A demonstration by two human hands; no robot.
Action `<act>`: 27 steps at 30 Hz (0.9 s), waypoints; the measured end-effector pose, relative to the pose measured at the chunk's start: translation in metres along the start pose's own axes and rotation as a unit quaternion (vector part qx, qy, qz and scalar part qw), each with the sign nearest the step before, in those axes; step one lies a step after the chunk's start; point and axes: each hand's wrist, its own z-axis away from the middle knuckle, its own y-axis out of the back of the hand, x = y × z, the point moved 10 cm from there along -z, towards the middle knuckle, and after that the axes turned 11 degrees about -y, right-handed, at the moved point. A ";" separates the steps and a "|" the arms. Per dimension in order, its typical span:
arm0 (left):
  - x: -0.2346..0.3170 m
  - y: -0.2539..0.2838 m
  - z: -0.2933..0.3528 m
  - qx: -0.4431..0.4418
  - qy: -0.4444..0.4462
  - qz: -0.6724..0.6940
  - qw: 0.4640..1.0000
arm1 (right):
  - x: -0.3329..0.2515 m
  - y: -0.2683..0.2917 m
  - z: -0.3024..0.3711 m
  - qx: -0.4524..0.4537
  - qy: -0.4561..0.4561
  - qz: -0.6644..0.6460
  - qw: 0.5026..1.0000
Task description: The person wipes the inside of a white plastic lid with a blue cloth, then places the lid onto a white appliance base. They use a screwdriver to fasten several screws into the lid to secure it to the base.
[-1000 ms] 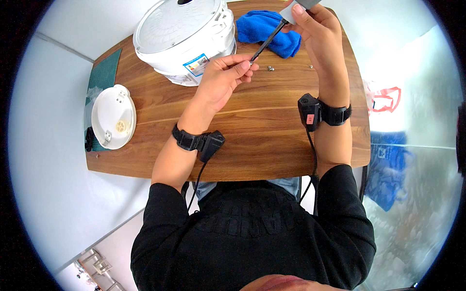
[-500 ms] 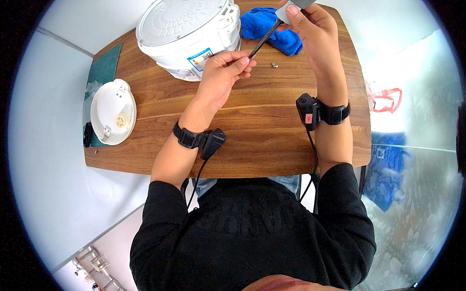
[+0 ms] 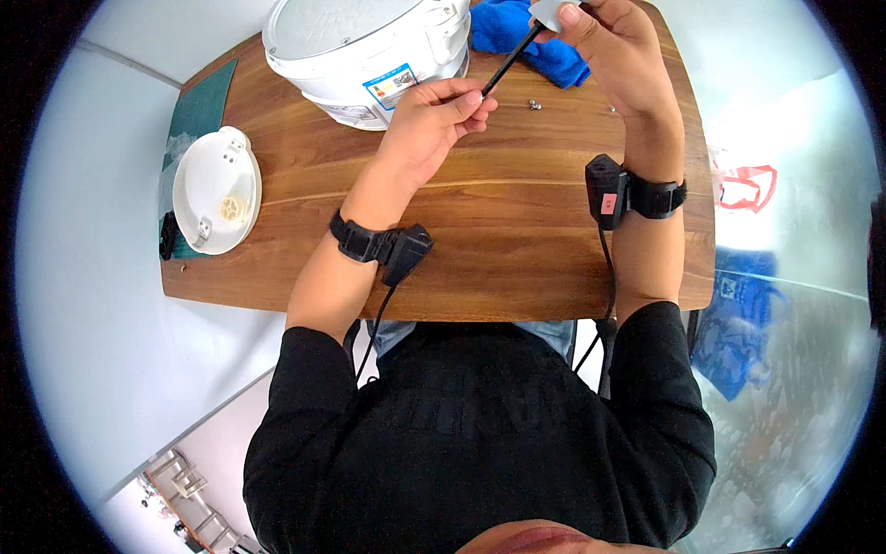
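Note:
My right hand (image 3: 616, 46) is closed around the grey handle of a screwdriver (image 3: 513, 61). Its black shaft slants down and left to my left hand (image 3: 434, 120), whose thumb and fingers pinch it at the tip. Whether a screw is also between those fingers is hidden. Just behind my left hand stands a round white appliance body (image 3: 369, 55), its ribbed, screwed face turned up and a blue-edged label on its side. Small metal screws (image 3: 534, 105) lie on the table right of the screwdriver tip, and a single screw (image 3: 611, 109) lies near my right wrist.
A blue cloth (image 3: 531, 42) lies behind the screwdriver. At the left, a white oval cover (image 3: 217, 189) with a cream round part inside rests partly on a green mat (image 3: 200, 102). A small black object (image 3: 168, 235) is beside it. Cabled black devices are strapped to both wrists.
The view has shifted slightly, so the table sits higher in it. My right hand has moved a little to the right, and the single screw near its wrist now shows. Both grips are unchanged.

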 end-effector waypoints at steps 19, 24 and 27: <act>0.149 -0.036 0.037 -0.027 -0.304 -0.541 0.783 | -0.074 -0.088 -0.030 -0.010 0.025 0.012 1.000; 0.202 -0.025 0.030 0.012 -0.350 -0.604 0.716 | -0.114 -0.135 -0.068 -0.023 0.104 0.112 0.988; 0.213 -0.002 0.017 0.051 -0.302 -0.643 0.702 | -0.124 -0.148 -0.079 -0.010 0.113 0.141 0.984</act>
